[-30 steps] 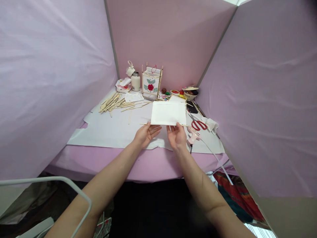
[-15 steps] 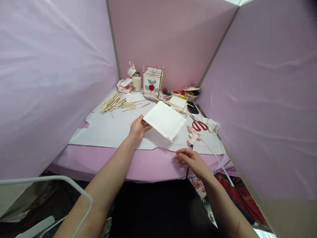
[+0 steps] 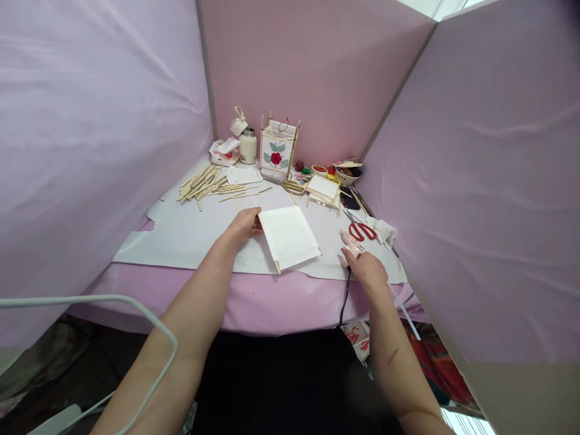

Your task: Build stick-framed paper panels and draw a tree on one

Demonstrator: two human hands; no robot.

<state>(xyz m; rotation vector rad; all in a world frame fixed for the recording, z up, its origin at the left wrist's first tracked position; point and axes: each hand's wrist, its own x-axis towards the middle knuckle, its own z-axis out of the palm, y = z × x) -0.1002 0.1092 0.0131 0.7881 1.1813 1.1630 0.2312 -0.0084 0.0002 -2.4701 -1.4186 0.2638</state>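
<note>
My left hand (image 3: 244, 222) grips the left edge of a white paper panel (image 3: 289, 235) with thin wooden sticks along its edges; the panel lies flat on the white sheet (image 3: 199, 238). My right hand (image 3: 365, 267) rests over the pink glue gun (image 3: 352, 240) at the right of the table, its fingers curled round the handle. The gun's black cord (image 3: 345, 296) hangs over the table's front edge.
A pile of wooden sticks (image 3: 203, 184) lies at the back left. A stick lantern with a red flower (image 3: 277, 151), a white bottle (image 3: 248, 146), a second small framed panel (image 3: 323, 188), small bowls (image 3: 347, 172) and red scissors (image 3: 362, 230) stand around. Pink screens enclose the table.
The panel, first held up in both hands, was laid flat by my left hand. My right hand let go, dropped to the table's front edge, then moved onto the glue gun.
</note>
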